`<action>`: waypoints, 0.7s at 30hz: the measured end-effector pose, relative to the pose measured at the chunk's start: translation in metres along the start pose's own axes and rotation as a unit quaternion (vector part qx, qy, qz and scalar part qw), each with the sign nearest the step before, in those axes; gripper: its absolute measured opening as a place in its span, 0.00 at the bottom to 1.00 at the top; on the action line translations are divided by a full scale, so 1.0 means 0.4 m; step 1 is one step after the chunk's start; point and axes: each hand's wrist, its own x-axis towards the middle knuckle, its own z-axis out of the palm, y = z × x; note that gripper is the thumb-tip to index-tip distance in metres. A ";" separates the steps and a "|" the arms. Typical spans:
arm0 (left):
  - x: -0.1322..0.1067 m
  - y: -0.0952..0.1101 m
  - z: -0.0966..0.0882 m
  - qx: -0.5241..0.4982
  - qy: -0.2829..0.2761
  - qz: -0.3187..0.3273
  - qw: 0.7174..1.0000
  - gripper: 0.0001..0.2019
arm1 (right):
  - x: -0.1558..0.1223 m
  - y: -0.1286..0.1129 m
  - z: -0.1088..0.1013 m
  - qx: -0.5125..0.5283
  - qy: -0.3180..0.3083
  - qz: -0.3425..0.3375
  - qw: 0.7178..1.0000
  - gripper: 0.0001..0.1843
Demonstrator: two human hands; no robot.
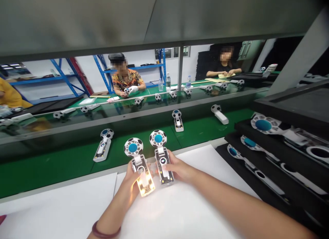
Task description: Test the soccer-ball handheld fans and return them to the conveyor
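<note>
My left hand (132, 179) grips a small handheld fan (140, 165) with a football-patterned head and blue centre; its handle glows warm yellow. My right hand (177, 168) holds a second fan of the same kind (161, 156), unlit, right beside the first. Both fans point away from me, heads toward the green conveyor belt (64, 163). My hands hover just above white sheets (180, 208) on the bench. A dark red bracelet is on my left wrist.
More fans lie on the belt: one at the left (103, 144), one in the middle (178, 120), one further right (219, 114). Black trays (272, 153) with fan parts are stacked on my right. Across the line two other people sit working. A grey shelf hangs overhead.
</note>
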 end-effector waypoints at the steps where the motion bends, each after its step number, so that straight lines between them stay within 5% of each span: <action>1: 0.001 0.000 -0.002 0.003 -0.006 -0.001 1.000 0.25 | -0.001 -0.001 0.000 -0.001 -0.004 -0.001 1.000 0.43; 21: 0.003 0.008 -0.005 -0.009 -0.012 -0.037 0.999 0.24 | -0.005 -0.005 -0.002 -0.036 -0.009 0.007 0.999 0.45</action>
